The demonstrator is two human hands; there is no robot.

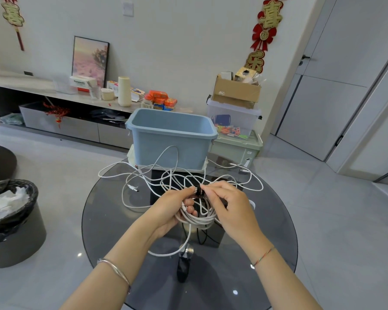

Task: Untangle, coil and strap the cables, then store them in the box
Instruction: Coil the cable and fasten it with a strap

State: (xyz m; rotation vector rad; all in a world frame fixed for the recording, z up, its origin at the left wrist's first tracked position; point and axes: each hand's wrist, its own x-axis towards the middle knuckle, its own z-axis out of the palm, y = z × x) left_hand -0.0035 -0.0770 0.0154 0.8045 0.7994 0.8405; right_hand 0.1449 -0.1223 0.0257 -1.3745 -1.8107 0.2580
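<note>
Coiled white cable, left hand fingers curled round it, right hand fingers pinching black strap

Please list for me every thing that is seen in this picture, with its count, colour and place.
storage box: one, blue, no lid on, far edge of table
loose cables: several, tangled, white, on table in front of storage box
coiled cable: one, white, held above table
strap: one, black, at top of coiled cable
table: one, round, dark glass, centre
bin: one, dark, black liner, floor at left
clear tub: one, toys inside, behind table at right
green tub: one, under clear tub
cardboard box: one, brown, on clear tub
framed picture: one, pink, leaning on wall
wall ornaments: two, red and gold
left hand: holds coiled cable
right hand: pinches strap
</note>
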